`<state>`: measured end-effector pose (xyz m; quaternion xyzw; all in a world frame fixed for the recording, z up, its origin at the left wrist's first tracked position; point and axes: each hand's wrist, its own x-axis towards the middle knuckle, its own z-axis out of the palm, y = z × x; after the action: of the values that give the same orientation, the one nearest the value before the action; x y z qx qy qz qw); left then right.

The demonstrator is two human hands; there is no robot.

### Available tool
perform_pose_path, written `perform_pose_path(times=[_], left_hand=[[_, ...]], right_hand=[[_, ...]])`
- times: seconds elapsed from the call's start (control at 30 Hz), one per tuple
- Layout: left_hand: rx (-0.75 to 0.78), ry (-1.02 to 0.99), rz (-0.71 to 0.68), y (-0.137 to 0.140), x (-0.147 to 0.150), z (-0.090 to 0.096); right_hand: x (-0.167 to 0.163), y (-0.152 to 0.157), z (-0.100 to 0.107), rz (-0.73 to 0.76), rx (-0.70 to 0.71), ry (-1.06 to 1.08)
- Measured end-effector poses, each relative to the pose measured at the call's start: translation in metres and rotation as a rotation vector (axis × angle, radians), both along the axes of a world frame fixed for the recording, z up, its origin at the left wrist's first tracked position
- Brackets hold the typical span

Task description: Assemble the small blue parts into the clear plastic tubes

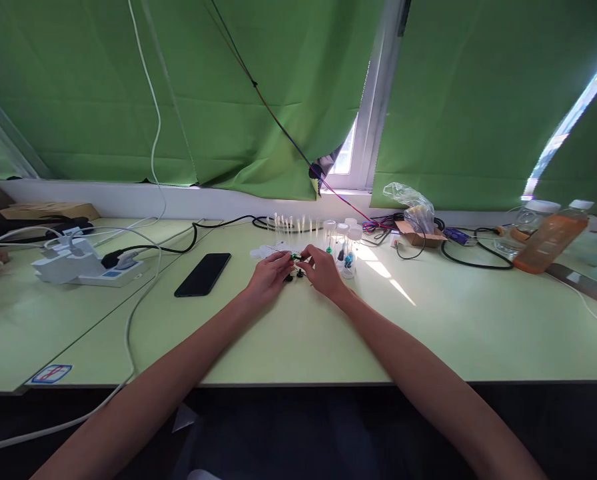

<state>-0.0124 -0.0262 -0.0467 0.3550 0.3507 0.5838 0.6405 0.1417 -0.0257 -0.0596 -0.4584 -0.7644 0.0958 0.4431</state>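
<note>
A small green-and-dark piece [297,257] sits between the fingertips of both hands, just above the table; it is too small to name. My left hand [270,275] is closed on its left side. From the right, my right hand [323,270] pinches at it with thumb and forefinger. Small black pieces [299,273] lie or hang just under the fingertips; I cannot tell which. Behind the hands stands a row of thin, pale upright sticks [291,225]. Clear vials with white caps [349,253] stand close to my right hand, with green, dark and blue bits inside.
A black phone [203,275] lies left of my hands. Further left is a white power strip [91,270] with plugs and cables. At the right are a small cardboard box [421,237], black cable, and an orange-filled bottle [551,241]. A white cable [128,327] crosses the table's left side.
</note>
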Motion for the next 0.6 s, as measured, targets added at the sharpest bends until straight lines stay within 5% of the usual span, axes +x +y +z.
perform_pose_path(times=[0.6], left_hand=[[0.007, -0.014, -0.05, 0.0028, -0.0066, -0.0032]], right_hand=[[0.001, 0.0033, -0.0034, 0.044, 0.079, 0.115]])
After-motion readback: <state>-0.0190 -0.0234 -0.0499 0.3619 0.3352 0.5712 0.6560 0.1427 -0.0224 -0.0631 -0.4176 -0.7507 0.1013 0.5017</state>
